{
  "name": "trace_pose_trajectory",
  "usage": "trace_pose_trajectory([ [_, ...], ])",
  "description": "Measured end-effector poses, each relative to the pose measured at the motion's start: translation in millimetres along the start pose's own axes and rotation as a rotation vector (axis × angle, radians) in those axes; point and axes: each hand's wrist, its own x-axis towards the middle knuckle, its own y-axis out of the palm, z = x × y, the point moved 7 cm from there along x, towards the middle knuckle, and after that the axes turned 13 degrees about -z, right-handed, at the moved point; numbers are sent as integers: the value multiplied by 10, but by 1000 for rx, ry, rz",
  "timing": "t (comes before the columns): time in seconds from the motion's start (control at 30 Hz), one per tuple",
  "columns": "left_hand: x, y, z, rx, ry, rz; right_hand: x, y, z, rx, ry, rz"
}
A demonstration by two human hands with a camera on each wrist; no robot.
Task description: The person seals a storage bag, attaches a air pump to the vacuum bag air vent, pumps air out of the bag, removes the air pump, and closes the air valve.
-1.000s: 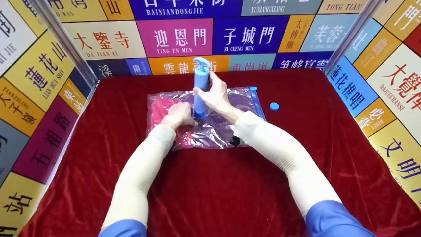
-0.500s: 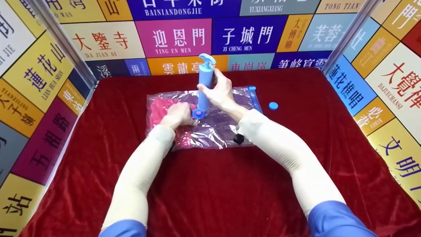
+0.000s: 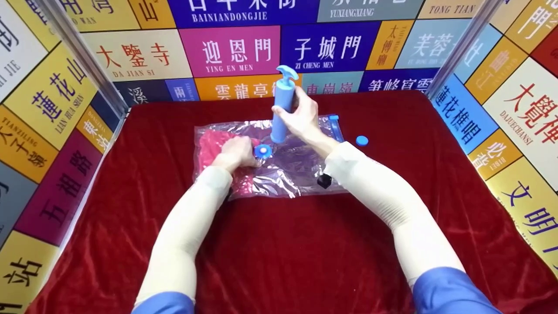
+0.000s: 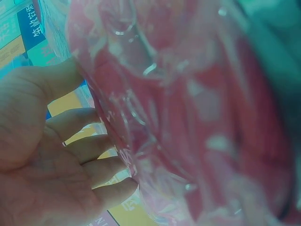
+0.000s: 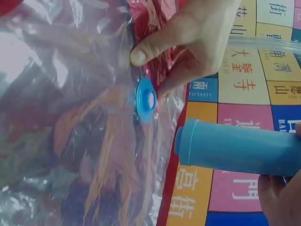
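Note:
A clear vacuum bag (image 3: 301, 157) with pink cloth (image 3: 211, 141) inside lies flat on the red cloth. Its round blue valve (image 3: 263, 151) (image 5: 146, 100) is uncovered. My left hand (image 3: 237, 152) (image 4: 56, 155) presses on the bag (image 4: 188, 117) right beside the valve, thumb (image 5: 155, 44) and a finger on either side of it. My right hand (image 3: 303, 117) grips the barrel of a blue hand pump (image 3: 283, 104) (image 5: 235, 148), held upright with its lower end a little above and to the right of the valve, not touching it.
A small blue cap (image 3: 361, 140) lies on the red tablecloth (image 3: 279, 253) to the right of the bag's blue zip strip (image 3: 335, 126). Panels with coloured signs (image 3: 244, 50) wall in the table at the back and both sides.
My right hand has lifted the pump off the valve and carried it up and to the right, so the valve now shows. The left hand has stayed in place.

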Motion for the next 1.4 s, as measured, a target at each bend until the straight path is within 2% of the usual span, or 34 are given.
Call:
trace_pose_trajectory([
  [0.47, 4, 5, 5, -6, -1, 3, 125, -228, -180, -33, -1, -55],
  [0.7, 10, 6, -8, 0, 5, 9, 181, -361, -312, -6, 34, -62],
  [0.9, 0, 1, -16, 7, 17, 6, 226, -509, -465, -31, 53, -82],
  [1.2, 1, 5, -14, 9, 4, 6, 287, -742, -632, -78, 34, -117],
  [1.4, 15, 17, -15, 24, -2, 25, 352, -929, -744, -113, 77, -143],
])
